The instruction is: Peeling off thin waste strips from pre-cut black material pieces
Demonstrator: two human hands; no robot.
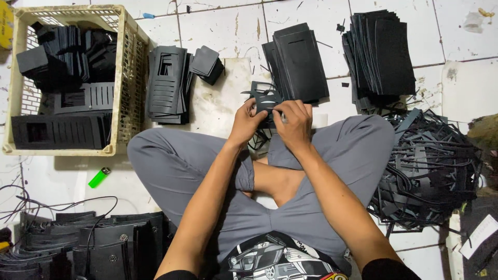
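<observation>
We sit cross-legged on a white tiled floor (218, 31) and hold a black die-cut sheet (263, 96) in front of our knees. Our left hand (248, 122) pinches the sheet's left edge, fingers closed on it. Our right hand (294, 122) grips its right side, thumb and fingers pressed on the material. The sheet has slots cut through it, and it hangs just above the floor between our grey trouser legs (176, 161).

Just beyond the sheet lies a stack of black sheets (298, 62), touching or nearly touching it; we cannot tell which. Farther right sits a taller stack (381, 54). To our right spreads a tangled heap of black offcuts (430, 171).

On the left stands a cream crate (127, 78) filled with black cut pieces. Beside it lies a pile of slotted pieces (167, 83), with a small square stack (206, 63) next to that. A green lighter (99, 177) lies on the floor near our left knee. Black folded parts (104, 243) and thin cables (31, 199) fill the lower left corner.
</observation>
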